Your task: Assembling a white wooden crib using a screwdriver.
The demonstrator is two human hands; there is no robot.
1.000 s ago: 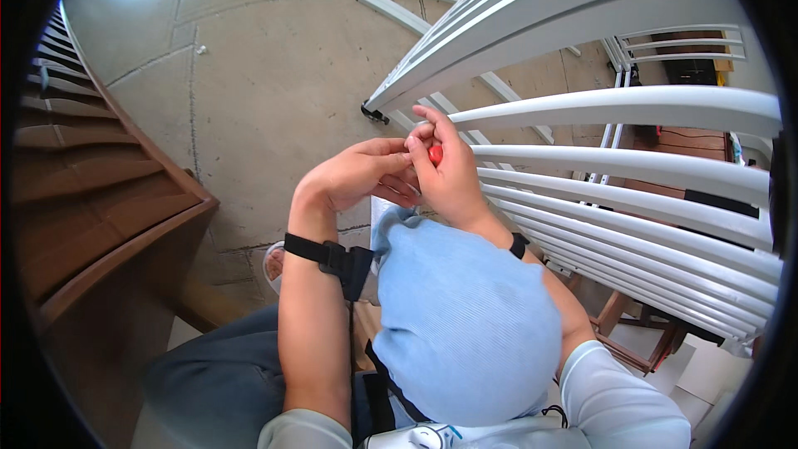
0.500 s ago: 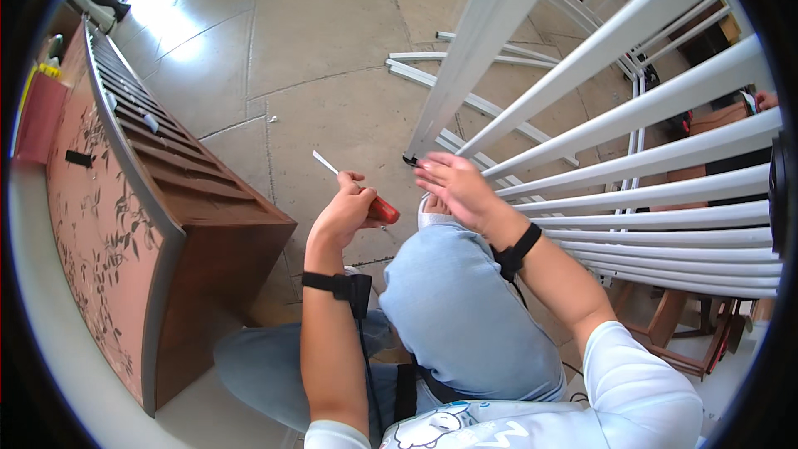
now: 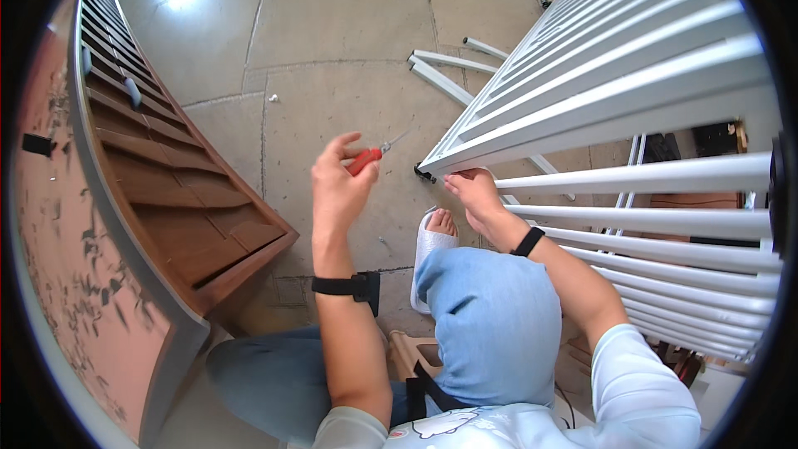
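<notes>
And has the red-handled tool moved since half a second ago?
Yes: the red-handled tool in the left hand has turned; its shaft pointed away from the white frame, and now points toward it.

Red tool handle [image 3: 364,161]; white rails [image 3: 640,178] at three o'clock; brown slats [image 3: 170,191] at nine (pink, dark-leaf-patterned panel [image 3: 100,324] at eight).
</notes>
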